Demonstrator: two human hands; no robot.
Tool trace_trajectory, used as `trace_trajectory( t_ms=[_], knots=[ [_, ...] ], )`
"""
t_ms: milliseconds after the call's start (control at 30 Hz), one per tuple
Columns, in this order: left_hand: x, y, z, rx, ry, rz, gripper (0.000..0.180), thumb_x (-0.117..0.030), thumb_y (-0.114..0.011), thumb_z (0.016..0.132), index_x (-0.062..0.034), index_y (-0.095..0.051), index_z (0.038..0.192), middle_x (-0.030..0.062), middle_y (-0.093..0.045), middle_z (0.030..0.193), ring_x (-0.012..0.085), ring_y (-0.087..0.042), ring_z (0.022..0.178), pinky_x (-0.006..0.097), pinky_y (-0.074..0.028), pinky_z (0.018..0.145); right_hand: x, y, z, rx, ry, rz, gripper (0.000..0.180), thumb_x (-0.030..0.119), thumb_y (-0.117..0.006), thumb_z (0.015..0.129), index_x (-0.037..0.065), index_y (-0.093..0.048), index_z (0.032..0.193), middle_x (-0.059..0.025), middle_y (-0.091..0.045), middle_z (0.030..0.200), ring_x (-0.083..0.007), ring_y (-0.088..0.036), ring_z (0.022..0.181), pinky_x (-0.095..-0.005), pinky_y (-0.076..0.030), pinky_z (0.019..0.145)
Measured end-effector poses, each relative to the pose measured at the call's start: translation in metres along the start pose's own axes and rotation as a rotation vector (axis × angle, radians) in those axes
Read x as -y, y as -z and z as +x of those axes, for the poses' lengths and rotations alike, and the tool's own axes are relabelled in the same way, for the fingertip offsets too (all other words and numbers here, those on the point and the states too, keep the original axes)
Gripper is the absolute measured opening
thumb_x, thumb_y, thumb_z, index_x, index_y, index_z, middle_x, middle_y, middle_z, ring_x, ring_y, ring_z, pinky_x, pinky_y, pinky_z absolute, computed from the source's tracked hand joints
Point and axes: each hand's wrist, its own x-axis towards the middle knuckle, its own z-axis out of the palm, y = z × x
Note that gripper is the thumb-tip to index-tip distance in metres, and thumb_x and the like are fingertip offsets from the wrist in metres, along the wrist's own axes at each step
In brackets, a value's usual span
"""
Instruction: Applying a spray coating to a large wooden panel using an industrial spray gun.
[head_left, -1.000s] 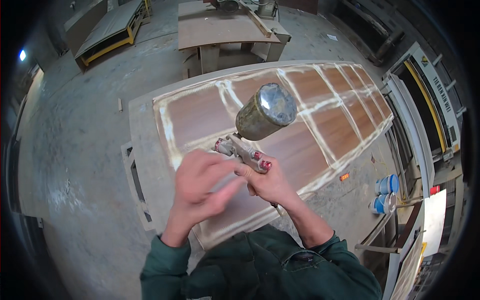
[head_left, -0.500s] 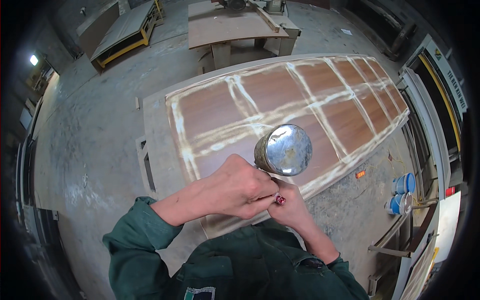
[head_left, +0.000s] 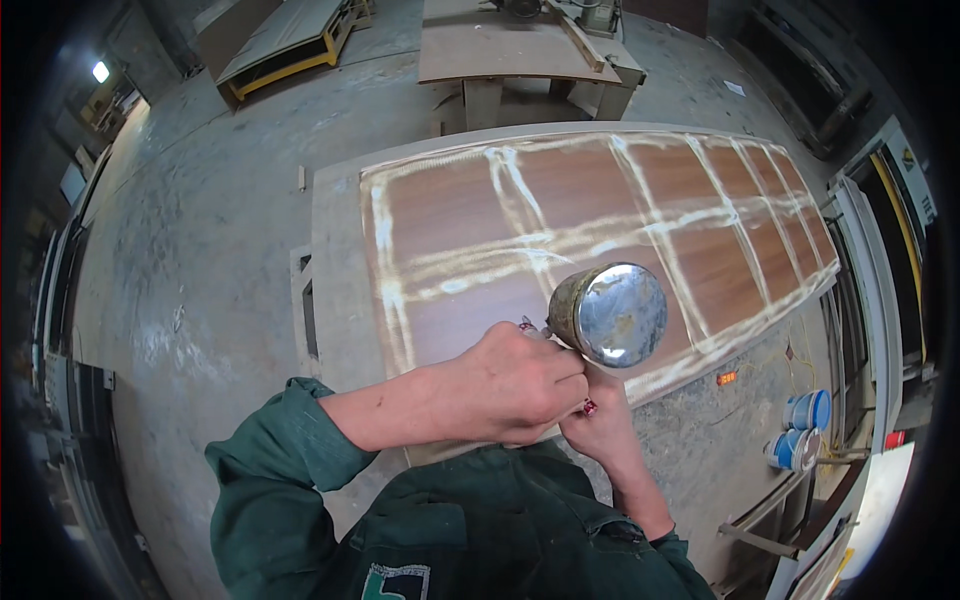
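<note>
A spray gun with a round metal cup [head_left: 610, 313] is held close to my chest, its shiny lid facing up at me. My right hand [head_left: 600, 425] grips the gun's handle from below. My left hand [head_left: 510, 385] is folded over the gun's body, fingers at a small red knob. Beyond the gun lies a long brown wooden door panel [head_left: 460, 215] with pale streaks along its grooves, resting flat on a grey board.
A wooden workbench [head_left: 505, 50] stands behind the panel, and a yellow-framed table [head_left: 280, 45] at back left. Blue cans [head_left: 805, 425] sit on the floor at right, beside a machine with a yellow stripe [head_left: 900, 230]. The concrete floor [head_left: 200, 230] spreads left.
The gun has tipped so its cup lid faces me and come nearer my body. My left hand has closed over the gun. My view has shifted, the panel sitting more to the right.
</note>
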Motion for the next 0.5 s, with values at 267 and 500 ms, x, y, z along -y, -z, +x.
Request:
trace_trajectory(
  t_ms=[267,500],
  knots=[
    [-0.002,0.005,0.006,0.110,-0.100,0.180,0.015,-0.013,-0.070,0.074,-0.0060,-0.057,0.076,0.0038,-0.054,0.070,0.0203,-0.062,0.060,0.035,-0.048,0.045,0.008,0.005,0.013,-0.049,0.100,-0.066,0.031,0.003,-0.070,0.076,-0.001,-0.070,0.106,-0.0268,-0.071,0.093,-0.0486,-0.070,0.086,-0.0527,-0.056,0.071],
    [0.034,0.021,-0.007,-0.047,-0.058,0.306,0.026,-0.017,-0.070,0.078,-0.0018,-0.069,0.099,0.0043,-0.051,0.071,0.0157,-0.062,0.062,0.034,-0.051,0.049,-0.018,-0.002,0.040,0.016,-0.201,0.152,0.023,0.016,-0.078,0.088,0.000,-0.072,0.104,-0.0134,-0.070,0.077,-0.0213,-0.066,0.060,-0.0371,-0.051,0.056]
  ],
)
